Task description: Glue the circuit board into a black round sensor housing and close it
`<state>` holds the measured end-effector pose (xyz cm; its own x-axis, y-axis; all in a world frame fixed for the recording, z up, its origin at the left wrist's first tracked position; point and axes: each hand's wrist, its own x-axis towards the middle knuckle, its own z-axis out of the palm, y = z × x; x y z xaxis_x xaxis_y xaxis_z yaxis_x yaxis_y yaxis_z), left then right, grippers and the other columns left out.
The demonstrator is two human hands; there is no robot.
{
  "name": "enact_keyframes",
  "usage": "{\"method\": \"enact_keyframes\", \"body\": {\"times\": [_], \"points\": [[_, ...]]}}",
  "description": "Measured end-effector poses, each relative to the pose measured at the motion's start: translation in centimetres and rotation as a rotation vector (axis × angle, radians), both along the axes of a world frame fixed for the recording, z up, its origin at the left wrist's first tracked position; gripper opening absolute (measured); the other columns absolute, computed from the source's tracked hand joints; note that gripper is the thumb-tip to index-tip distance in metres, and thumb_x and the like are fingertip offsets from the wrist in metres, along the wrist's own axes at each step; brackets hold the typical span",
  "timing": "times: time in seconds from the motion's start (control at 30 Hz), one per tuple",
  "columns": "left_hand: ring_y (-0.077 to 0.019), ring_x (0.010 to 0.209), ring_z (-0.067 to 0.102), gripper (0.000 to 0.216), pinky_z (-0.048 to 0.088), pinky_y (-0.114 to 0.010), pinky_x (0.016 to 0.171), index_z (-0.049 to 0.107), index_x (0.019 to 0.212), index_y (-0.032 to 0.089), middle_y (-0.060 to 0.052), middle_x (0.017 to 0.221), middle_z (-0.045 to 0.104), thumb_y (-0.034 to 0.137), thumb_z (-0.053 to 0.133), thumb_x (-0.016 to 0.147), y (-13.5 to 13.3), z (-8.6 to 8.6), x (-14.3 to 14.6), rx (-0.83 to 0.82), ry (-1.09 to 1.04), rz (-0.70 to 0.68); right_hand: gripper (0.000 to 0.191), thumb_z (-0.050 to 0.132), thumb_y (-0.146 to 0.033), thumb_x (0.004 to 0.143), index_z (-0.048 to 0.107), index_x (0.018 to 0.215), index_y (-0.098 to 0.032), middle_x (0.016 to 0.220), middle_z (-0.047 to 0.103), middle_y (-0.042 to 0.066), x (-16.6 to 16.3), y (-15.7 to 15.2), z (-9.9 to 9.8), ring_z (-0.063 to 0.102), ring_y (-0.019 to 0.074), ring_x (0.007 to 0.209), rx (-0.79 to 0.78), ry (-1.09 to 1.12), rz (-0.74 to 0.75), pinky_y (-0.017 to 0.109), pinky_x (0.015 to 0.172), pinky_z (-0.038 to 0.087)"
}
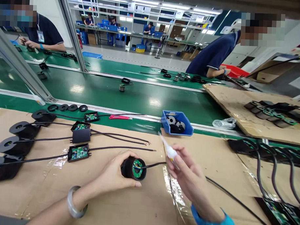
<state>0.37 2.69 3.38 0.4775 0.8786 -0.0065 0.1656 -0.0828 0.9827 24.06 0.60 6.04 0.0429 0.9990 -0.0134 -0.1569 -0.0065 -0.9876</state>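
Note:
My left hand [114, 175] grips a black round sensor housing [133, 168], turned so its green ring circuit board faces me. A black cable runs from the housing to the right across the cardboard [137, 207]. My right hand [187, 174] holds a small white tube with a thin nozzle [167, 148], its tip pointing up and left, a little right of the housing. A pale bracelet sits on my left wrist and a blue sleeve cuff on my right.
Several black ring sensors with cables and open green circuit boxes [78, 152] lie at the left. A blue bin [176, 123] holds black parts. More cabled units [273, 162] lie at the right. Behind runs a green conveyor [140, 99] with people working across it.

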Motion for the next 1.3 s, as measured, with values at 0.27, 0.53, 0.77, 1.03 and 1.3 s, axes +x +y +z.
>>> {"method": "enact_keyframes", "body": {"times": [0.27,0.53,0.77,1.03,1.3], "points": [[-0.0263,0.101,0.059,0.061,0.045,-0.039,0.088,0.069,0.11,0.027,-0.002,0.106,0.065,0.029,0.097,0.056,-0.4,0.6,0.0,0.049,0.273,-0.044,0.035,0.089,-0.04,0.064,0.07,0.085,-0.019,0.085,0.058,0.002,0.4,-4.5,-2.2,0.023,0.0009,0.049,-0.24,0.333,-0.194,0.013,0.039,0.026],[-0.0232,0.096,0.058,0.064,0.046,-0.036,0.086,0.068,0.119,0.034,-0.001,0.102,0.061,0.038,0.095,0.061,-0.5,-0.2,-0.3,-0.002,0.185,-0.15,0.038,0.084,-0.054,0.068,0.075,0.081,-0.02,0.07,0.055,0.002,0.2,-4.6,-1.9,0.036,0.0046,0.047,-0.201,0.292,-0.252,0.011,0.032,0.031],[-0.02,0.099,0.057,0.065,0.046,-0.032,0.086,0.064,0.12,0.039,0.002,0.105,0.055,0.035,0.095,0.063,-0.9,-0.2,-0.4,0.038,0.21,-0.162,0.02,0.073,-0.041,0.083,0.072,0.09,-0.021,0.082,0.061,0.004,0.0,-5.3,-0.7,0.049,0.0071,0.051,-0.104,0.137,-0.165,0.017,0.041,0.044],[-0.019,0.097,0.055,0.062,0.045,-0.03,0.084,0.064,0.12,0.039,0.002,0.102,0.051,0.033,0.093,0.066,-0.9,0.4,-0.3,0.075,0.225,-0.177,0.016,0.067,-0.039,0.091,0.066,0.099,-0.025,0.075,0.062,-0.001,-1.6,-7.3,0.6,0.059,0.0109,0.059,-0.002,-0.455,-0.228,0.02,0.056,0.048],[-0.0193,0.098,0.055,0.064,0.046,-0.031,0.085,0.065,0.119,0.037,0.002,0.102,0.051,0.026,0.094,0.064,-1.0,0.4,-0.2,0.101,0.238,-0.163,0.009,0.061,-0.026,0.094,0.062,0.103,-0.024,0.088,0.063,0.003,-2.2,-7.2,1.4,0.061,0.0152,0.071,0.233,-0.695,-0.122,0.025,0.06,0.048]]}}
